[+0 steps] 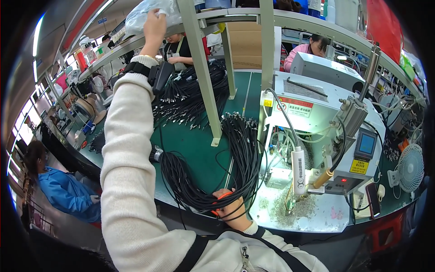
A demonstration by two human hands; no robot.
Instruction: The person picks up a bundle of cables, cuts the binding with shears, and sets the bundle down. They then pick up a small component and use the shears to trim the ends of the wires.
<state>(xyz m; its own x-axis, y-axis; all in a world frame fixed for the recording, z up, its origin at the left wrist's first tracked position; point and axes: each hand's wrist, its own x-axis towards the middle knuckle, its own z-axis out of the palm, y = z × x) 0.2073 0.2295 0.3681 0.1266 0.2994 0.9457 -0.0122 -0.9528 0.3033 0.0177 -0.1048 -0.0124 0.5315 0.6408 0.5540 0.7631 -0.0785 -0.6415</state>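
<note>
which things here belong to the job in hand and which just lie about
Likely in the job:
black cable bundle, looped across the right hand
orange-handled tool, in that hand
plastic bag, at the left hand

Probably not part of it:
dark phone
white fan

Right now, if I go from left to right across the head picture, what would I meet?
Blue jacket, left hand, right hand, white tube, gold cylinder, phone, fan.
</note>
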